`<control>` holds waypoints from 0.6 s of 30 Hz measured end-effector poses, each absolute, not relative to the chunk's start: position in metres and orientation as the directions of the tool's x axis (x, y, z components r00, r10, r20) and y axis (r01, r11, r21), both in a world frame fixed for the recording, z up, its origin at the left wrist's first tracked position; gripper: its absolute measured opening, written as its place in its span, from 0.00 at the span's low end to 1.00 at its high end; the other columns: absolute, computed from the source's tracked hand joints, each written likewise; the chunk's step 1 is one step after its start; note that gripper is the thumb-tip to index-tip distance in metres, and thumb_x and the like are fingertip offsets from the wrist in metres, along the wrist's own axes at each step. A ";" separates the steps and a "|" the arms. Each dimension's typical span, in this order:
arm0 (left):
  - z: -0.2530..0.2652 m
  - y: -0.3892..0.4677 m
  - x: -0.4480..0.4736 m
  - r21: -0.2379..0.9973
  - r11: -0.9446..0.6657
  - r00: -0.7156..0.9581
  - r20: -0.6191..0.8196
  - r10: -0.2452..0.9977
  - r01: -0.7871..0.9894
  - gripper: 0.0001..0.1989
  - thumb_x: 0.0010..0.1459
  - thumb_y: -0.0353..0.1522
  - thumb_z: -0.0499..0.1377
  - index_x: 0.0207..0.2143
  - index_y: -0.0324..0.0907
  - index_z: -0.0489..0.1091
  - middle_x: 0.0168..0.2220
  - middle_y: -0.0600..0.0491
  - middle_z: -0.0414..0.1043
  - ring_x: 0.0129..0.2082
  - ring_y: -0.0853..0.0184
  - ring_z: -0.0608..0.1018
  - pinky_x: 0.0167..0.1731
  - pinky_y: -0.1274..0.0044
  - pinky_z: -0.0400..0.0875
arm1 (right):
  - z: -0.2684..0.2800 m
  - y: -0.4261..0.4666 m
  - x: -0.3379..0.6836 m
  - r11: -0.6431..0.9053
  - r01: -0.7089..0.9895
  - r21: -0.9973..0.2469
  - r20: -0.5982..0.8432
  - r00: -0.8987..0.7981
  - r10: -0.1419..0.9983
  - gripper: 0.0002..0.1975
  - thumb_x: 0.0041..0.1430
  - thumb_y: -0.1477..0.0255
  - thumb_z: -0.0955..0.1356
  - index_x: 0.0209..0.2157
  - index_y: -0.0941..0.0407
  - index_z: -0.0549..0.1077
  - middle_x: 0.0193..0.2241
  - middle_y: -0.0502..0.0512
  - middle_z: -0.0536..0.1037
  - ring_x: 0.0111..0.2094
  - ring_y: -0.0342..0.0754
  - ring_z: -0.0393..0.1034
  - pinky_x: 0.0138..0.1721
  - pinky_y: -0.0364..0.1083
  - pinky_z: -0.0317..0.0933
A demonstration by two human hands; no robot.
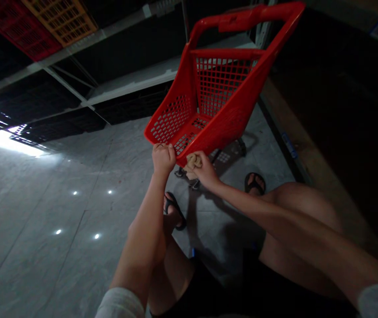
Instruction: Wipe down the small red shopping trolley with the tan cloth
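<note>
In front of me stands a red plastic shopping cart (231, 112) with perforated sides and a handle at its far end. My left hand (163, 158) is closed over the cart's near rim, at the left corner. Bunched in my right hand (205, 170) is a tan cloth (193, 162), pressed against the outside of the near edge, just right of the left hand. Part of the cloth hangs below the fingers. The inside of the basket shows no goods. Black casters show beneath the cart.
Metal shelving (135, 86) runs along the left and back, with a red crate (19, 28) and a yellow crate (61, 20) on an upper level. A dark ledge (291, 119) borders the right. My sandalled feet stand on the grey floor (43, 212) near the casters.
</note>
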State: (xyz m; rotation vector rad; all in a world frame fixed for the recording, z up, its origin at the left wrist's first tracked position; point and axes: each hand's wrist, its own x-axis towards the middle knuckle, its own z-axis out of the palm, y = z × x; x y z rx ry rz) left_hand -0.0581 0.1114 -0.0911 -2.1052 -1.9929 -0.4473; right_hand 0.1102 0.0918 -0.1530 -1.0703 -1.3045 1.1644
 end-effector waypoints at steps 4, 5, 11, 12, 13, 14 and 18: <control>-0.089 0.111 -0.035 0.021 -0.074 0.063 0.336 0.940 0.997 0.27 0.72 0.33 0.41 0.31 0.36 0.77 0.33 0.39 0.80 0.35 0.58 0.79 0.48 0.66 0.64 | -0.128 0.123 0.139 0.188 0.040 -0.981 0.192 0.158 0.969 0.15 0.47 0.76 0.66 0.39 0.51 0.71 0.38 0.51 0.76 0.40 0.50 0.71 0.49 0.51 0.68; -0.088 0.110 -0.028 0.016 -0.088 0.078 0.327 0.942 0.996 0.28 0.72 0.34 0.41 0.31 0.35 0.77 0.33 0.39 0.80 0.35 0.58 0.80 0.47 0.66 0.64 | -0.123 0.135 0.150 0.216 0.069 -0.974 0.226 0.235 0.945 0.14 0.48 0.76 0.65 0.39 0.51 0.70 0.38 0.51 0.75 0.40 0.49 0.71 0.49 0.51 0.68; -0.086 0.101 0.014 0.041 -0.246 0.219 0.332 0.917 0.968 0.28 0.75 0.36 0.40 0.35 0.38 0.78 0.35 0.44 0.81 0.40 0.59 0.80 0.43 0.69 0.63 | -0.137 0.128 0.178 0.334 0.281 -0.900 0.418 0.336 0.844 0.17 0.49 0.78 0.66 0.42 0.52 0.71 0.43 0.54 0.72 0.46 0.50 0.68 0.53 0.52 0.65; -0.085 0.100 0.018 0.045 -0.259 0.230 0.337 0.913 0.965 0.28 0.75 0.37 0.39 0.36 0.39 0.78 0.36 0.44 0.81 0.40 0.59 0.80 0.43 0.68 0.63 | -0.148 0.116 0.175 0.319 0.285 -0.904 0.404 0.322 0.857 0.18 0.48 0.79 0.66 0.43 0.52 0.71 0.44 0.55 0.71 0.47 0.50 0.68 0.53 0.52 0.65; -0.085 0.100 0.021 0.050 -0.264 0.231 0.342 0.911 0.963 0.28 0.75 0.37 0.39 0.36 0.39 0.77 0.36 0.44 0.81 0.41 0.59 0.80 0.43 0.68 0.63 | -0.162 0.104 0.171 0.295 0.282 -0.913 0.376 0.304 0.875 0.19 0.47 0.79 0.66 0.43 0.53 0.71 0.45 0.56 0.71 0.48 0.51 0.67 0.53 0.52 0.65; -0.085 0.100 0.023 0.055 -0.259 0.225 0.345 0.911 0.964 0.29 0.76 0.37 0.39 0.37 0.40 0.77 0.36 0.44 0.81 0.41 0.59 0.80 0.43 0.68 0.63 | -0.176 0.094 0.168 0.264 0.275 -0.925 0.339 0.281 0.898 0.20 0.46 0.78 0.67 0.44 0.53 0.70 0.45 0.56 0.70 0.48 0.51 0.68 0.53 0.52 0.65; -0.083 0.106 0.023 0.051 -0.203 0.174 0.340 0.924 0.978 0.29 0.76 0.38 0.39 0.36 0.39 0.78 0.35 0.44 0.81 0.40 0.58 0.81 0.42 0.68 0.63 | -0.211 0.080 0.162 0.119 0.254 -0.960 0.173 0.201 0.964 0.18 0.44 0.77 0.67 0.41 0.54 0.71 0.40 0.54 0.73 0.42 0.51 0.70 0.47 0.52 0.67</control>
